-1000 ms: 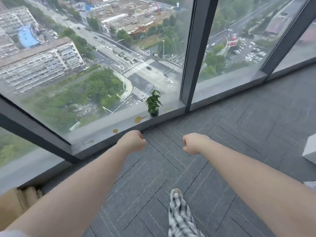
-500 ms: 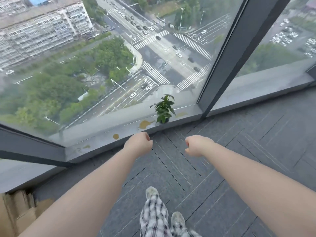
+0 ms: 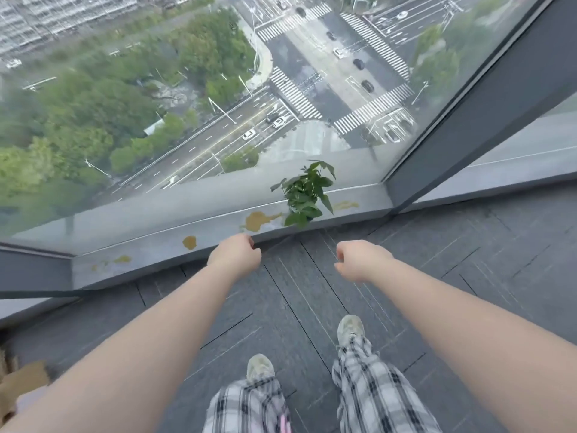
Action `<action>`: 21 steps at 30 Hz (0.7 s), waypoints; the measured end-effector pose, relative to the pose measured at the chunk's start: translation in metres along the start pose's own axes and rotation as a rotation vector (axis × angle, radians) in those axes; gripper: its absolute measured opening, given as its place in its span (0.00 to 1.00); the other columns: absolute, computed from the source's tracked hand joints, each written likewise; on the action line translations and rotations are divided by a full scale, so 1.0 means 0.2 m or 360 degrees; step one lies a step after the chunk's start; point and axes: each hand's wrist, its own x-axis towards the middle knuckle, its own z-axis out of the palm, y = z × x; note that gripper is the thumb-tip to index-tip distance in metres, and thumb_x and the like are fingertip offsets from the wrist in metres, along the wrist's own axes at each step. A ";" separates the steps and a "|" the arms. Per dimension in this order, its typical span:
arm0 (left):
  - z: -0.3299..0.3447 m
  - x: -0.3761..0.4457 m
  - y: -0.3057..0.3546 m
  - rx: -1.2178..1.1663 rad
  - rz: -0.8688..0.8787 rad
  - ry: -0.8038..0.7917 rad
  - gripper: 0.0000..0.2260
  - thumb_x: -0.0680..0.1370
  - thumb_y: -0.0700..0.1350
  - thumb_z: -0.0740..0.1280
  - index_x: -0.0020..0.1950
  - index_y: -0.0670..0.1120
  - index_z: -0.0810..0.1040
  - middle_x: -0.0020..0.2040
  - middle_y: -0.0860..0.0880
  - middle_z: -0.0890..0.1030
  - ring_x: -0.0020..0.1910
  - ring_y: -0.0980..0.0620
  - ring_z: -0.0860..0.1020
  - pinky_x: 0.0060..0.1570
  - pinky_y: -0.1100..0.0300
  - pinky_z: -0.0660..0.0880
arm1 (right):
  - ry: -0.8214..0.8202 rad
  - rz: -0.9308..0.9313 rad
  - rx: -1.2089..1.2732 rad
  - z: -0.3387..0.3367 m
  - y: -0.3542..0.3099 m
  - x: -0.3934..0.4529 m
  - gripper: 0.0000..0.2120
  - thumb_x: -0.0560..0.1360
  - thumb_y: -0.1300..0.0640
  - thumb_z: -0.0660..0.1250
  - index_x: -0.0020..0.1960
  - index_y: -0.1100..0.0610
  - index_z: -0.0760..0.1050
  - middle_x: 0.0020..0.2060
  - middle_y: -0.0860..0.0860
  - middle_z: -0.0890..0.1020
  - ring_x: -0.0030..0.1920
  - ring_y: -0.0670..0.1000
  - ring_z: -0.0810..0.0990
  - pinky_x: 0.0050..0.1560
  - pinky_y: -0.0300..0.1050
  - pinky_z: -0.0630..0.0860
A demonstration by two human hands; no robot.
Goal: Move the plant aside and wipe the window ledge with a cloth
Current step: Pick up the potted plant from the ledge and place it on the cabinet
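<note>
from the head view, a small potted plant stands upright on the grey window ledge, near the dark window post at the right end of the pane. yellow-brown stains lie on the ledge: a large one just left of the plant, a smaller one just right of it, and a few more further left along the ledge. both bare arms reach forward over the dark grey carpet floor. the left hand is curled into a loose fist with nothing in its grip, its knuckles over the front edge of the ledge, left of the plant and clear of it. the right hand is also curled shut on nothing and hangs over the floor, below and to the right of the plant, apart from both the plant and the ledge. below, two pale shoes and checked trousers stand on the floor. a piece of brown cardboard shows at the lower left. through the glass, streets, crossings and trees lie far below.
</note>
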 end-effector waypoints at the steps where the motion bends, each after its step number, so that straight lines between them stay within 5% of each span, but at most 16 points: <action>1: 0.07 0.08 0.01 -0.0034 -0.0009 0.0006 0.13 0.78 0.49 0.60 0.58 0.47 0.76 0.57 0.47 0.80 0.54 0.44 0.77 0.51 0.56 0.73 | 0.0004 -0.0007 0.0003 0.02 0.03 0.09 0.10 0.78 0.49 0.58 0.57 0.51 0.71 0.57 0.50 0.77 0.56 0.55 0.77 0.53 0.49 0.75; 4: 0.30 0.33 0.02 -0.0182 -0.0047 0.0065 0.17 0.78 0.53 0.61 0.65 0.49 0.73 0.62 0.48 0.78 0.61 0.45 0.75 0.56 0.55 0.72 | 0.0023 0.0013 0.0096 0.14 0.12 0.36 0.12 0.78 0.48 0.58 0.58 0.51 0.72 0.56 0.50 0.78 0.55 0.55 0.77 0.52 0.48 0.74; 14: 0.98 1.14 -0.06 -0.0368 0.0056 0.0268 0.28 0.78 0.56 0.62 0.76 0.49 0.58 0.70 0.46 0.70 0.64 0.43 0.73 0.57 0.50 0.74 | 0.0221 0.0030 0.0484 0.69 0.29 1.31 0.12 0.77 0.50 0.63 0.58 0.54 0.74 0.56 0.51 0.79 0.56 0.54 0.76 0.53 0.46 0.75; 21: 1.19 1.57 -0.03 -0.0467 0.0285 0.0347 0.32 0.77 0.57 0.64 0.76 0.47 0.57 0.74 0.47 0.67 0.69 0.46 0.70 0.64 0.48 0.71 | 0.0465 -0.0046 0.0607 0.86 0.32 1.81 0.24 0.77 0.49 0.64 0.69 0.58 0.68 0.62 0.55 0.77 0.62 0.57 0.74 0.62 0.51 0.73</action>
